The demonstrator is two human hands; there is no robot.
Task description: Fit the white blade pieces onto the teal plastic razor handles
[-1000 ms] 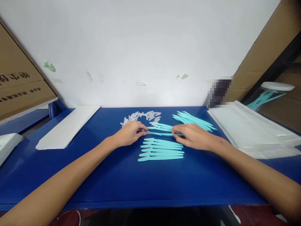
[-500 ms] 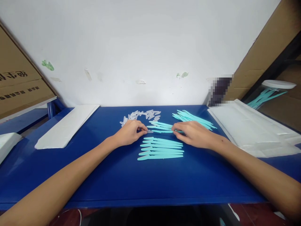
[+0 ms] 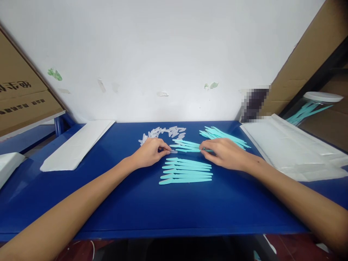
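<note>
My left hand (image 3: 153,152) pinches a small clear plastic cap (image 3: 174,151) between thumb and fingertips. Facing it, my right hand (image 3: 221,153) grips the handle of a teal eyebrow razor (image 3: 189,150), whose blade end points left at the cap. The razor tip lies very close to the cap; whether they touch I cannot tell. Just beyond are a few teal razors (image 3: 185,142), partly behind the held one. Nearer to me lies a row of several teal razors (image 3: 187,170), side by side, blade ends to the left.
A heap of clear caps (image 3: 175,131) lies beyond my left hand, and a pile of teal razors (image 3: 217,133) beyond my right. White packaging (image 3: 78,145) lies left, plastic sheets (image 3: 288,152) right. A lidded jar (image 3: 310,110) of razors stands far right on the blue table (image 3: 174,214).
Both hands stay almost in place. The right hand and its razor have shifted very slightly away from me, and a little more of the clear cap shows at the left fingertips.
</note>
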